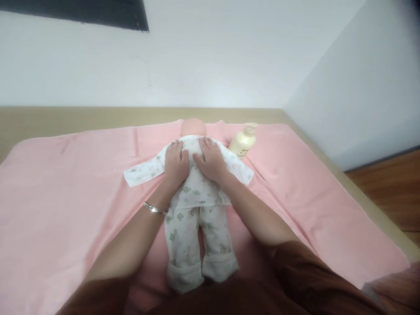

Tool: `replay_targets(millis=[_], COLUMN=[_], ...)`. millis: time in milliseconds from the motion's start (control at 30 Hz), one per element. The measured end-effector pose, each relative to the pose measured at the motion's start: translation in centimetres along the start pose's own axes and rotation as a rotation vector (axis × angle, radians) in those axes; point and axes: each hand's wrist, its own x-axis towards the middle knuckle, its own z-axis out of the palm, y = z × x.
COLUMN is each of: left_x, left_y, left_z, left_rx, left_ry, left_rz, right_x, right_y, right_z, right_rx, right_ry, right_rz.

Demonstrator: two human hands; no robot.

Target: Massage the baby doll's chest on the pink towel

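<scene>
A baby doll (193,127) in a white printed top (200,192) and matching trousers (182,232) lies stretched out on a pink blanket (78,188). Only the smooth back or crown of its head shows, and its sleeves spread to both sides. My left hand (176,162) rests flat on the left of its upper back, fingers toward the head. On the other side, my right hand (210,161) lies flat too, with its thumb apart, near the shoulder. Both palms touch the cloth and grip nothing. The doll's hands and feet are hidden by the sleeves and rolled cuffs.
A pale yellow pump bottle (244,141) is on the blanket beside the doll's right-hand sleeve. Beyond the blanket runs the beige table edge (98,117), against a white wall (203,57). A dark panel (98,13) hangs upper left; wooden flooring (390,188) shows at right.
</scene>
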Motion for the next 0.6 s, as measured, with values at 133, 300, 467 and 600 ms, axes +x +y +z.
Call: replay_targets(millis=[133, 300, 467, 600], left_x=[0.0, 0.3, -0.5, -1.8], left_y=[0.1, -0.4, 0.4, 1.9], left_z=[0.0, 0.1, 0.4, 0.2], left_rx=[-0.004, -0.012, 0.045, 0.103], left_ry=[0.0, 0.014, 0.069, 0.044], left_rz=[-0.008, 0.001, 0.002, 0.061], right_x=[0.1, 0.6, 1.1, 1.7], right_y=[0.0, 0.0, 0.1, 0.5], right_z=[0.2, 0.1, 0.2, -0.1], right_rx=[-0.006, -0.031, -0.04, -0.043], right_ry=[-0.007, -0.027, -0.074, -0.109], right_rz=[-0.011, -0.019, -0.073, -0.136])
